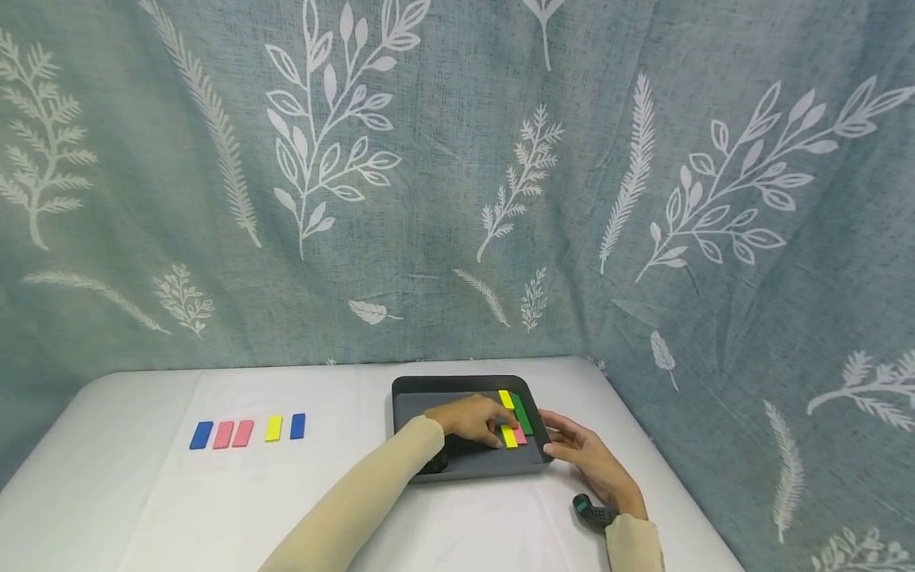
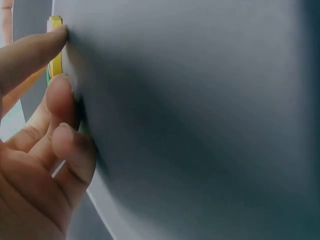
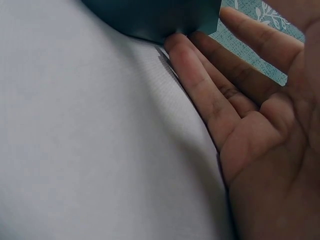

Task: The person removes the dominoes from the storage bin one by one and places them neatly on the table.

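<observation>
In the head view my left hand (image 1: 472, 419) reaches into a dark grey tray (image 1: 472, 475). Its index finger and thumb touch the small blocks at the tray's right end, near a yellow block (image 1: 509, 436) with a pink block (image 1: 520, 434) beside it. In the left wrist view a fingertip meets a yellow block's edge (image 2: 57, 47), while the other fingers bend over the tray floor. Another yellow block (image 1: 506, 399) and a green block (image 1: 523, 415) lie farther back. My right hand (image 1: 588, 457), fingers extended, touches the tray's right side from outside.
On the white table (image 1: 300, 500), left of the tray, several blocks lie in a loose row: a blue block (image 1: 202, 434), two pink blocks (image 1: 224, 434), a yellow block (image 1: 274, 428) and another blue block (image 1: 298, 426). A patterned green curtain (image 1: 443, 199) hangs behind.
</observation>
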`<state>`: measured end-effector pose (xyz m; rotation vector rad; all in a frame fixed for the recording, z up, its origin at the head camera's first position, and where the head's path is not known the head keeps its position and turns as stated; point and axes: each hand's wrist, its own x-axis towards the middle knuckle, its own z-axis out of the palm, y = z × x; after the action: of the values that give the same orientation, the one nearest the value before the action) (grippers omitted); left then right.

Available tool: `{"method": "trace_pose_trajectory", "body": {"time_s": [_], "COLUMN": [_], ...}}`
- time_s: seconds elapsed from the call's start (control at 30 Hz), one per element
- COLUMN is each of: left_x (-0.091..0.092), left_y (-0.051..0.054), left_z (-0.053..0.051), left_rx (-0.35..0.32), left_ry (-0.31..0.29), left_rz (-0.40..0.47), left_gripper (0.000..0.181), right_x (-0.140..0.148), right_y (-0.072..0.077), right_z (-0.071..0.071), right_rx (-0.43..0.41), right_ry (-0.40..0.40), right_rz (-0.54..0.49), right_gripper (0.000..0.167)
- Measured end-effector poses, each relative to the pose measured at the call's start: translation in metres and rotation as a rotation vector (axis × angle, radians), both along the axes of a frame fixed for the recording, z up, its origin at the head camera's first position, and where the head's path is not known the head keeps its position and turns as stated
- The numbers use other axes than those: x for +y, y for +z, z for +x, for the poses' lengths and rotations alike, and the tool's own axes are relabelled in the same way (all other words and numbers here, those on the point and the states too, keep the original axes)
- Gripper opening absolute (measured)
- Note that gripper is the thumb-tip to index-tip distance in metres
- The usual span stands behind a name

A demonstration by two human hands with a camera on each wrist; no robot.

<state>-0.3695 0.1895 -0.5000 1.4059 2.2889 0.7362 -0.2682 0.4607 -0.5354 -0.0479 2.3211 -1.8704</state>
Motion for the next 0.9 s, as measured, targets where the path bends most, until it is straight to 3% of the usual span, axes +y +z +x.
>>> {"method": "trace_pose_trajectory", "body": {"time_s": [0.17,0.47,0.73,0.9], "left_x": [0.0006,-0.0008,-0.0032,-0.0051], "left_y": [-0.0010,-0.0044,-0.0040,-0.0027], "left_z": [0.0005,-0.0012,-0.0004,-0.0003], "left_rx": [0.006,-0.048,-0.020,-0.032], "left_ry": [0.015,0.065,0.069,0.078], "left_rz": [0.003,0.048,0.077,0.075], "left_gripper": [0.041,0.018,0.029,0.018], "right_x": [-0.0010,-0.0008,-0.0002,-0.0002], "right_y": [-0.0005,0.0001,-0.0001,-0.0004], "right_z": [0.0020,0.0014,0.0031,0.0028], "right_rx": [0.007,0.002,0.012,0.017], "right_ry": [0.008,0.004,0.024,0.021], "right_rz": [-0.013,0.005,0.004,-0.001], "right_gripper": [0.066,0.067,0.065,0.064]}}
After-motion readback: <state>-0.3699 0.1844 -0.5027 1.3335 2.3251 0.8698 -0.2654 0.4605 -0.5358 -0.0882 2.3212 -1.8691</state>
